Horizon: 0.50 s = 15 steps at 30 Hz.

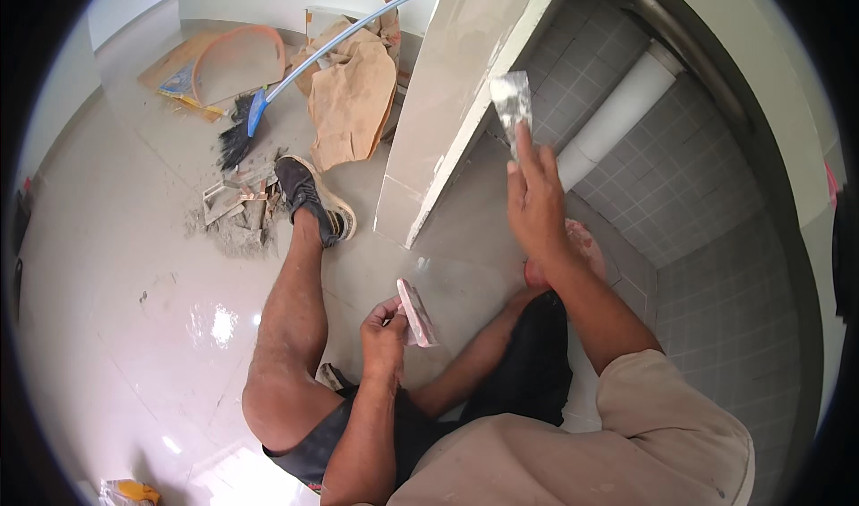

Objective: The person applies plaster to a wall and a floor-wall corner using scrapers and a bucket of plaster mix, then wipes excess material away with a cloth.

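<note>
My right hand (537, 204) is closed round a putty knife (512, 102), its index finger stretched along the tool. The broad blade, smeared with whitish paste, points up at the pale edge of a tiled wall end (456, 153); whether it touches cannot be told. Lower down, between my knees, my left hand (385, 334) pinches a flat, narrow piece coated in pinkish paste (415, 313); its exact kind is unclear. A round pink container (586, 245) with paste-smeared sides stands partly hidden behind my right forearm.
Ahead on the left lie a blue-handled broom (258, 112), crumpled brown paper (353, 103) and a rubble heap (242, 204) beside my left shoe. A white pipe (617, 117) runs through the grey-tiled recess on the right. A yellow-orange item (134, 491) lies at lower left.
</note>
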Available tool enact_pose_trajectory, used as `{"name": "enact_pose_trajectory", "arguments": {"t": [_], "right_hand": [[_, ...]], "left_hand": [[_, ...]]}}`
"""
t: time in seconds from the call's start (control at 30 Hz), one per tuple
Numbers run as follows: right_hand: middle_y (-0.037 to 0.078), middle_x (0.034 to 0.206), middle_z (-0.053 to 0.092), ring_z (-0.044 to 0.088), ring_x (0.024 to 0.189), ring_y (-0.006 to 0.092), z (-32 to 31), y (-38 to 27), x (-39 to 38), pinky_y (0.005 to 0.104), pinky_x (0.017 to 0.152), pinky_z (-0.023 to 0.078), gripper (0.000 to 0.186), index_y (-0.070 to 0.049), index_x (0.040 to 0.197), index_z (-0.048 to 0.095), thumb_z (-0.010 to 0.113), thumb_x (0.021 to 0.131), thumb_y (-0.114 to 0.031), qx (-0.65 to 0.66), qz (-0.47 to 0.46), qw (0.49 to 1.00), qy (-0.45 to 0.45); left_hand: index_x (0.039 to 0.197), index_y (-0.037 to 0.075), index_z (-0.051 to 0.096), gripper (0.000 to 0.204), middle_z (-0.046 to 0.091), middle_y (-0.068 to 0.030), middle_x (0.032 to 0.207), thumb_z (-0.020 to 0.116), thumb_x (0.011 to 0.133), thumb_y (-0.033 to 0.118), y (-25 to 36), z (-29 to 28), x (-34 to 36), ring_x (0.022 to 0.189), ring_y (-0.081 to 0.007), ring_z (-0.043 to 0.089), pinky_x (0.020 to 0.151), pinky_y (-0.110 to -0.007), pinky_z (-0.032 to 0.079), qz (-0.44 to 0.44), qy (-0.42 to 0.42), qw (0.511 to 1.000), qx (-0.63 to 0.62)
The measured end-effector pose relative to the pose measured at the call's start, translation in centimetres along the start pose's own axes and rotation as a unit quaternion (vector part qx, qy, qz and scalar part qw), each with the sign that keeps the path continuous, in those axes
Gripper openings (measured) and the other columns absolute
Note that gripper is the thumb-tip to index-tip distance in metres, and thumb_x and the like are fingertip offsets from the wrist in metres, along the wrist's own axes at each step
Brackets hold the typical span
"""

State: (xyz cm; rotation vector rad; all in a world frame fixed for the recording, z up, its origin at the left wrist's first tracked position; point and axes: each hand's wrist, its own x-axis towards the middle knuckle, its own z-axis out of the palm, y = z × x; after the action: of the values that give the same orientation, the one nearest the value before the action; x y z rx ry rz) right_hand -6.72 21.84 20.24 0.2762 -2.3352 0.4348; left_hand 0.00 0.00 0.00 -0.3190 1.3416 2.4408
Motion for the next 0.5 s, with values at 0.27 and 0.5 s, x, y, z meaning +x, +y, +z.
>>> {"name": "enact_pose_trajectory", "arguments": {"t": [0.27, 0.5], "right_hand": [[0.019, 0.102, 0.052, 0.059, 0.086, 0.0348, 0.5, -2.7, 2.3, 0.0429, 0.077, 0.050, 0.060, -0.003, 0.151, 0.040, 0.055, 0.093, 0.003, 0.042, -0.015, 0.997, 0.055], [0.018, 0.100, 0.051, 0.060, 0.083, 0.0370, 1.5, 0.4, -3.7, 0.0452, 0.074, 0.051, 0.060, -0.003, 0.150, 0.041, 0.056, 0.092, 0.004, -0.021, 0.023, 0.999, -0.042]], "left_hand": [[0.119, -0.006, 0.063, 0.029, 0.069, -0.0096, 0.101, 0.052, 0.092, -0.002, 0.7, -0.5, 0.5, 0.080, -0.0147, 0.067, 0.071, -0.028, 0.056, 0.002, 0.017, 0.999, 0.030], [0.121, -0.007, 0.062, 0.030, 0.068, -0.0095, 0.102, 0.052, 0.093, -0.001, 0.2, 0.5, -0.1, 0.081, -0.0152, 0.068, 0.072, -0.028, 0.056, -0.007, 0.024, 1.000, 0.002]]}}
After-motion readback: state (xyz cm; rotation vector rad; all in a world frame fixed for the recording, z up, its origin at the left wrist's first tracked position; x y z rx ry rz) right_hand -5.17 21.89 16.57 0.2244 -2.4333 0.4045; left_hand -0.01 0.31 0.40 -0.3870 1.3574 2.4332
